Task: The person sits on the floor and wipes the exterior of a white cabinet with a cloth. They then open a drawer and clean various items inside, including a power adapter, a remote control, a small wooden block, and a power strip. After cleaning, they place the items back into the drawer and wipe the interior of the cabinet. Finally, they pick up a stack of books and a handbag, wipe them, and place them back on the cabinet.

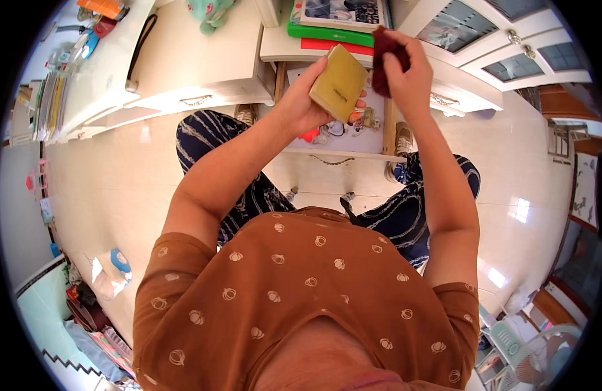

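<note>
My left hand (308, 95) grips a small yellow notebook (341, 82), its cover facing up and bearing writing. To the right of it, my right hand (409, 73) holds a crumpled dark red cloth (383, 58), apart from the notebook. Both hands are above a pulled-out white drawer (347, 146) between my knees. Small loose items lie in the drawer, among them a red piece (309, 135) and a small clear container (370, 119). The notebook and my left arm hide part of the drawer's inside.
Behind the drawer, a green box (330, 33), a red folder (325, 45) and a printed box (342, 12) are stacked on the cabinet. A green plush toy (210, 14) sits at the upper left. Glass-fronted cabinet doors (506, 44) stand at right. Upright folders (51, 105) line the far left.
</note>
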### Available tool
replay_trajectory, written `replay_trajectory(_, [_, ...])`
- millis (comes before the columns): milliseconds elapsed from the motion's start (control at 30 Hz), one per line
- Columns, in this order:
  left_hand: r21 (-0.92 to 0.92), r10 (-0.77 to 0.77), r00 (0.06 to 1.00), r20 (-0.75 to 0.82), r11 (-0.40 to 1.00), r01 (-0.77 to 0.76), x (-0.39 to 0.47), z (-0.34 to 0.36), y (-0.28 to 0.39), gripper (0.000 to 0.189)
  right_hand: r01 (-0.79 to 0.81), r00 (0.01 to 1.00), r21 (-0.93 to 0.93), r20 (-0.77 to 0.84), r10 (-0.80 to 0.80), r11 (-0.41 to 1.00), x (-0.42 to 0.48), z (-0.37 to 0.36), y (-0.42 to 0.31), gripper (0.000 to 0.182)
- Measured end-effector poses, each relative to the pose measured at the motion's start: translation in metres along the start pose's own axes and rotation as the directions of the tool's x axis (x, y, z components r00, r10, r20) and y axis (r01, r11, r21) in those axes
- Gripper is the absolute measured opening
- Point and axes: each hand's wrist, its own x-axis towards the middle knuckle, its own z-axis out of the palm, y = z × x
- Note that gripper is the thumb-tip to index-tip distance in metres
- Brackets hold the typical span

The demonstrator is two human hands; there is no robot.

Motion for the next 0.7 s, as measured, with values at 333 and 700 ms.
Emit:
replay_trajectory(333, [0.355,-0.045,0.944,-0.326,0.920,0.166,0.008,-0.034,-0.029,0.061,0.099,0.870,-0.460,0.470,0.148,0.883,-0.035,-0.019,0.038,0.029])
replay_trajectory(700, [0.828,0.415,0.907,-0.074,-0.481,0.288,0.097,-0.153,-0.057,0.088,0.054,0.955,-0.254,0.297,0.025,0.966,-0.015,-0.077,0.010,0.030])
